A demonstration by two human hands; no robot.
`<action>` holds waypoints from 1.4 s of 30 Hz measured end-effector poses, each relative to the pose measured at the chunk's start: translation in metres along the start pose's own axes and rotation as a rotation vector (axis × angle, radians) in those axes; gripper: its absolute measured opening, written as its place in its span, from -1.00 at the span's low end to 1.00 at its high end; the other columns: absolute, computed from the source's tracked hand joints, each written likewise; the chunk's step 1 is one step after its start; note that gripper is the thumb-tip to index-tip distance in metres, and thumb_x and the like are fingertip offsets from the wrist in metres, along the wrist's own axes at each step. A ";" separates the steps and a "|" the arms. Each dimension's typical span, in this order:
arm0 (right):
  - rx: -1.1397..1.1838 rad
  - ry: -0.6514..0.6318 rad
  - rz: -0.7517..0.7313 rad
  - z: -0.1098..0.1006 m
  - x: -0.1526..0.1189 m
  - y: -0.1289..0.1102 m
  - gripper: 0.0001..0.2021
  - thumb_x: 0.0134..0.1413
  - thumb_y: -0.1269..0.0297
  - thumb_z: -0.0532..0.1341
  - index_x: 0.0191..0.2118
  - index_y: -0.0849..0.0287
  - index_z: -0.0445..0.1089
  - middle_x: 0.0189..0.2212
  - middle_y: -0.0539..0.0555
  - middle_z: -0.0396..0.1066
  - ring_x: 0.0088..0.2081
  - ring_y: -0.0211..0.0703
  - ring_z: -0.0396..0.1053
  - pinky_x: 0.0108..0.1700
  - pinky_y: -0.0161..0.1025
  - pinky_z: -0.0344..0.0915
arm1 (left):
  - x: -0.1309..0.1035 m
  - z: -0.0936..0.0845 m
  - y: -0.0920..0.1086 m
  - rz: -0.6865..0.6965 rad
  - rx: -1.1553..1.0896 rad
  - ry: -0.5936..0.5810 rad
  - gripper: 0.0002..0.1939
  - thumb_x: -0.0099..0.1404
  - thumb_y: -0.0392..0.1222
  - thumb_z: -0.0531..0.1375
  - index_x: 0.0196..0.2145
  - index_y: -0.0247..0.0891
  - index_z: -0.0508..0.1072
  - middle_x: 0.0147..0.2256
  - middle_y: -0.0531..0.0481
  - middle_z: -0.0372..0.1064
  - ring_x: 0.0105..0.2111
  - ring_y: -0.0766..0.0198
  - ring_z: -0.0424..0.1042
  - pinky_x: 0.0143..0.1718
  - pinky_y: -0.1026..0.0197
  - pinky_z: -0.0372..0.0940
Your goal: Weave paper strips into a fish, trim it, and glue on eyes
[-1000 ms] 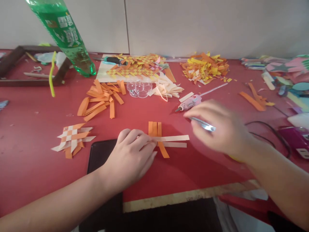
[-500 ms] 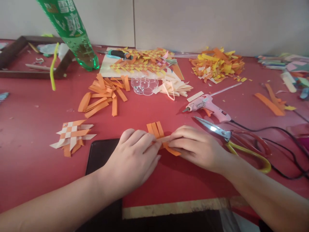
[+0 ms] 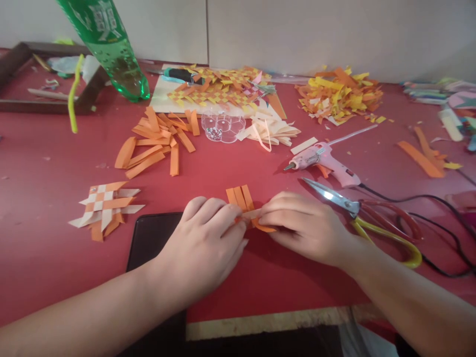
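Between my hands are several orange paper strips (image 3: 240,197) standing side by side, crossed by a cream paper strip (image 3: 253,214). My left hand (image 3: 211,238) is closed on the left side of the orange strips, its fingertips partly hidden. My right hand (image 3: 303,223) pinches the right end of the cream strip, and a loose orange end lies under its fingers. A woven orange and cream paper fish (image 3: 106,206) rests on the table to the left. Beside my left wrist lies a black phone-like slab (image 3: 154,235), partly covered by my arm.
Open-bladed scissors (image 3: 334,198) and a pink glue gun (image 3: 323,161) with its cord lie to the right. Behind are folded orange strips (image 3: 152,141), cream strips (image 3: 275,131), a clear compartment tray (image 3: 232,134), paper scraps (image 3: 338,96) and a green bottle (image 3: 119,64).
The camera view has shifted slightly. My hands keep almost the same hold on the strips, and the loose orange end by my right fingers has moved up a little.
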State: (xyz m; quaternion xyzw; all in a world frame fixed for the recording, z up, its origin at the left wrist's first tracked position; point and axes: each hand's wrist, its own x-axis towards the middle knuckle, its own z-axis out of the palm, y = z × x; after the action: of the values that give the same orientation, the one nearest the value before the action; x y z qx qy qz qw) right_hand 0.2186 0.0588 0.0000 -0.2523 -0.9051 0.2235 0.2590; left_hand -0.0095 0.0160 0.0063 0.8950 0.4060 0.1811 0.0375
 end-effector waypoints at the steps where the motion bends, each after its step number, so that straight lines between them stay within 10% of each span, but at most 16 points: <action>1: -0.001 0.014 0.021 0.001 0.001 -0.001 -0.86 0.18 0.49 0.20 -0.17 0.19 0.44 -0.24 0.10 0.50 -0.20 -0.21 0.40 -0.14 -0.24 0.38 | 0.000 0.000 0.000 -0.001 -0.001 -0.001 -0.84 0.35 -0.25 0.12 -0.29 -0.27 0.51 -0.25 -0.05 0.47 -0.30 0.07 0.35 -0.25 0.01 0.17; 42: -0.007 0.063 0.259 0.010 0.007 -0.007 -0.94 0.18 0.42 0.19 -0.29 0.16 0.41 -0.29 0.05 0.34 -0.32 -0.28 0.36 -0.31 -0.33 0.37 | 0.000 0.002 0.002 0.060 0.052 0.036 -0.79 0.35 -0.23 0.13 -0.17 -0.32 0.54 -0.37 -0.04 0.43 -0.37 0.09 0.34 -0.29 0.02 0.16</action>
State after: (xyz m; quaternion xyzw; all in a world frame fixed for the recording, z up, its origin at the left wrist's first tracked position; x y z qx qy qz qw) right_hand 0.2049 0.0548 -0.0015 -0.3748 -0.8572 0.2438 0.2555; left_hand -0.0075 0.0154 0.0053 0.9041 0.3839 0.1878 0.0016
